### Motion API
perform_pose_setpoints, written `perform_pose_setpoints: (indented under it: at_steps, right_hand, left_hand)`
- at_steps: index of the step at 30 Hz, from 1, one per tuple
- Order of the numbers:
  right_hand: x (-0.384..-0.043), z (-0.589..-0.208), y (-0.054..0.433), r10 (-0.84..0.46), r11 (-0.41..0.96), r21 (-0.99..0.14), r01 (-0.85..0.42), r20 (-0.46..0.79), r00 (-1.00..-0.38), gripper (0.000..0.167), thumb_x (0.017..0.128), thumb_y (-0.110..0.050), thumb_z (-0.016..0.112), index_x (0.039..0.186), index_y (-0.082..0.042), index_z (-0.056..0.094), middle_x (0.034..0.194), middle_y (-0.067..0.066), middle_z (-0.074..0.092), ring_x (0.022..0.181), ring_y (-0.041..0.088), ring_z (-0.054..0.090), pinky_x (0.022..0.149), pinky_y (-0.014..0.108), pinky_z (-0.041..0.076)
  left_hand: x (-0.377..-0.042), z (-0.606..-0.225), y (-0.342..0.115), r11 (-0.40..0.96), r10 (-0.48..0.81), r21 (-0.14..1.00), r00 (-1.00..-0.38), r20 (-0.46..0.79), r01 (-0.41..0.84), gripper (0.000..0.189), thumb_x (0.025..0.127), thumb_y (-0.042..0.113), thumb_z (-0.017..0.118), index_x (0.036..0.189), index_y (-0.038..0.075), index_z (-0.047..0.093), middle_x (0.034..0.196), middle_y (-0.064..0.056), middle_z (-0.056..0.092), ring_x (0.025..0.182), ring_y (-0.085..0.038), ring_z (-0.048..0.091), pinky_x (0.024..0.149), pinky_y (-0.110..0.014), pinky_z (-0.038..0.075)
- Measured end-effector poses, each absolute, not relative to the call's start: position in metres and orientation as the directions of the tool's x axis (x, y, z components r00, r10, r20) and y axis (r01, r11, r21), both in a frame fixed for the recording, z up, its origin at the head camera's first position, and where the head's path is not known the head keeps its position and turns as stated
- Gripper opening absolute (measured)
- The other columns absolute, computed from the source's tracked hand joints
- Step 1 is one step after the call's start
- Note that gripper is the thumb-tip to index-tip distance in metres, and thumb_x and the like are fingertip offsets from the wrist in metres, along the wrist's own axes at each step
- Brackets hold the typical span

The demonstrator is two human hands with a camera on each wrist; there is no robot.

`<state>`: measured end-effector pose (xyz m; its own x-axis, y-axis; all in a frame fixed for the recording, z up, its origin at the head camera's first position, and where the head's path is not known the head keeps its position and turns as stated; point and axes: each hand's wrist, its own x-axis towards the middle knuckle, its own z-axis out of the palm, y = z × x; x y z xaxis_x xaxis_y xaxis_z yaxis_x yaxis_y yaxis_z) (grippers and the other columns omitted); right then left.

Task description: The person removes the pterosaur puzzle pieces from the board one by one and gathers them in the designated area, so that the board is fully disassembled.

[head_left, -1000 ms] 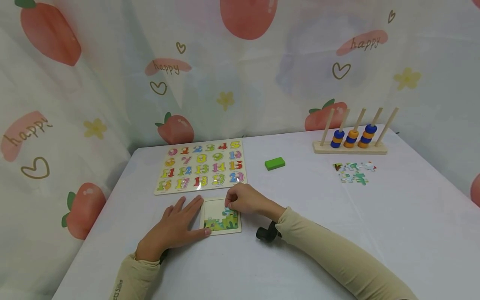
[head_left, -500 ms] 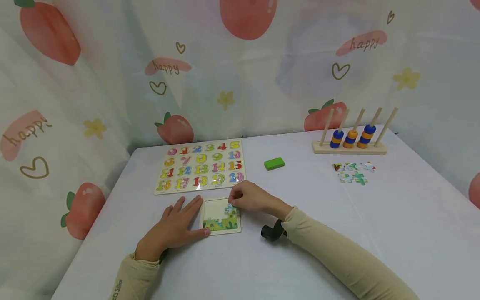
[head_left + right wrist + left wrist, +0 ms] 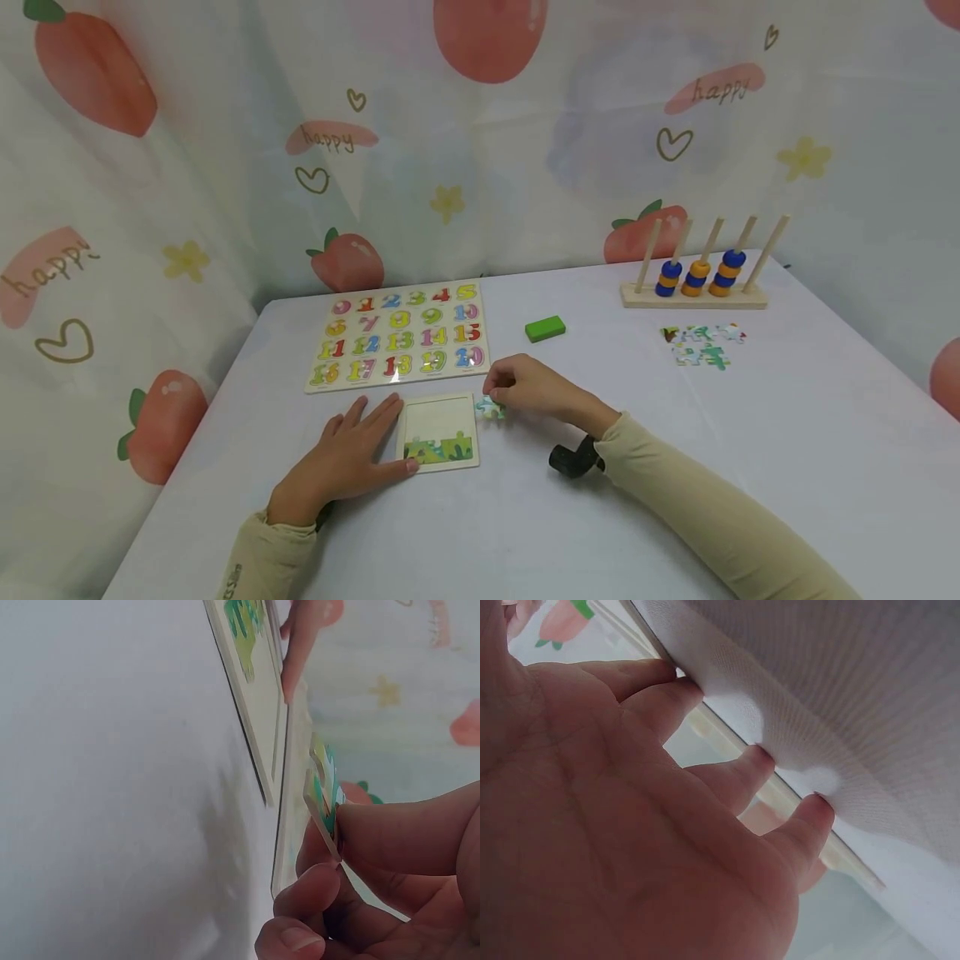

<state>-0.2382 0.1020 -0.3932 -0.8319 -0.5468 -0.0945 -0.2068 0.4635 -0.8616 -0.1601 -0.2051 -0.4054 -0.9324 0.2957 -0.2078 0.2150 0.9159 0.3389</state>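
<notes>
My left hand (image 3: 341, 462) lies spread beside the small square puzzle tray (image 3: 438, 415), fingertips at its left edge and thumb on its lower left corner. Green jigsaw pieces (image 3: 450, 448) fill the tray's lower strip; its pale upper part is bare. Just off the tray's right edge, my right hand (image 3: 536, 387) pinches a jigsaw piece (image 3: 491, 409) between thumb and fingers. In the right wrist view, that piece (image 3: 322, 791) is held tilted on edge, green and blue, away from the tabletop. The left wrist view shows the palm with straight fingers (image 3: 735, 780).
A number puzzle board (image 3: 360, 384) lies behind the tray. Right of it is a green block (image 3: 545, 328). Several loose jigsaw pieces (image 3: 701, 356) lie at the right, before a wooden peg stand (image 3: 693, 297) with blue and orange beads. A printed curtain hangs behind.
My right hand has lifted the jigsaw piece out of the tray's right side and moved it rightward past the edge. The left hand has stayed in place.
</notes>
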Motion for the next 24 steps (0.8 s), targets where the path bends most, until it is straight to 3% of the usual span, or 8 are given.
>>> perform_pose_setpoints:
  at_steps: [24]
  right_hand:
    - [-0.239, -0.385, 0.157, -0.45, 0.521, -0.836, -0.17, -0.1, -0.888, 0.011, 0.107, -0.001, 0.058, 0.107, -0.001, 0.069, 0.097, 0.007, 0.064, 0.09, 0.023, 0.058, 0.079, 0.035, 0.049]
  left_hand:
    - [-0.161, -0.408, -0.208, 0.907, 0.324, 0.343, -0.927, -0.189, 0.247, 0.102, 0.093, 0.065, 0.073, 0.17, 0.012, 0.032, 0.174, -0.01, 0.031, 0.159, -0.049, 0.015, 0.123, -0.071, 0.016]
